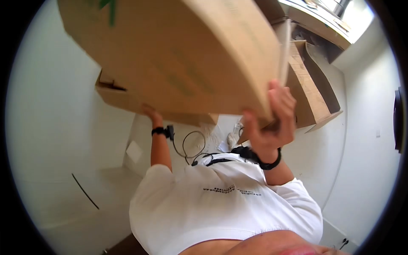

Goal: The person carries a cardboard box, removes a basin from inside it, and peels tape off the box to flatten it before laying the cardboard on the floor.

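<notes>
A large brown cardboard box (165, 55) with green print fills the upper middle of the view, raised in front of my chest. At its near right corner, my right hand (275, 119) is closed round the edge, with fingers on the side and thumb on the near face. My left hand (151, 114) meets the lower left edge of the box; most of its fingers are hidden by the cardboard. Both wrists wear black bands, and a small dark device (170, 132) with a cable sits at the left one.
Another cardboard box (111, 94) shows behind at the left. An open cardboard box (314, 91) stands at the right, below a shelf or sill (318, 21). A looped cable (194, 132) hangs before my waist. White walls (55, 127) flank both sides.
</notes>
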Demonstrator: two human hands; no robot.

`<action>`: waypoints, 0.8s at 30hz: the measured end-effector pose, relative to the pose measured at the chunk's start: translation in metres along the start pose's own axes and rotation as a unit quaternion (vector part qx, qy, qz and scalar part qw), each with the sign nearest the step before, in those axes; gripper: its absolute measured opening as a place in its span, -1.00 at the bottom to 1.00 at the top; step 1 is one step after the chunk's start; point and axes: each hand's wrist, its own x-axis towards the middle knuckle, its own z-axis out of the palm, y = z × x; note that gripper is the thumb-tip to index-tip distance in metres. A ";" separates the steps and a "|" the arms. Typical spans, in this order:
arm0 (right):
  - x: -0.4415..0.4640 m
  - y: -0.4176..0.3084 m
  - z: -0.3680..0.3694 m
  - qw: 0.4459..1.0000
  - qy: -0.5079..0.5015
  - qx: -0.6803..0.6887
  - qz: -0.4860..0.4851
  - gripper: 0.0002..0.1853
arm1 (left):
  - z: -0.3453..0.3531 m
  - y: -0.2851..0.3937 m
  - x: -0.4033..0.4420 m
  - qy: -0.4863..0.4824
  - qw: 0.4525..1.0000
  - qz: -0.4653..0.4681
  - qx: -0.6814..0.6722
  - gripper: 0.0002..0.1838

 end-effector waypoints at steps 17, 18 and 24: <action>-0.095 0.047 -0.055 0.920 -0.239 -0.083 0.298 -0.26 | -0.029 -0.031 0.012 0.054 0.956 0.110 0.267 -0.44; -0.101 0.050 -0.054 0.909 -0.292 -0.105 0.279 -0.20 | -0.023 -0.025 0.011 0.048 0.959 0.115 0.255 -0.44; -0.101 0.059 -0.077 0.976 -0.162 0.019 0.143 -0.22 | -0.024 -0.007 0.009 0.097 0.931 0.081 0.343 -0.50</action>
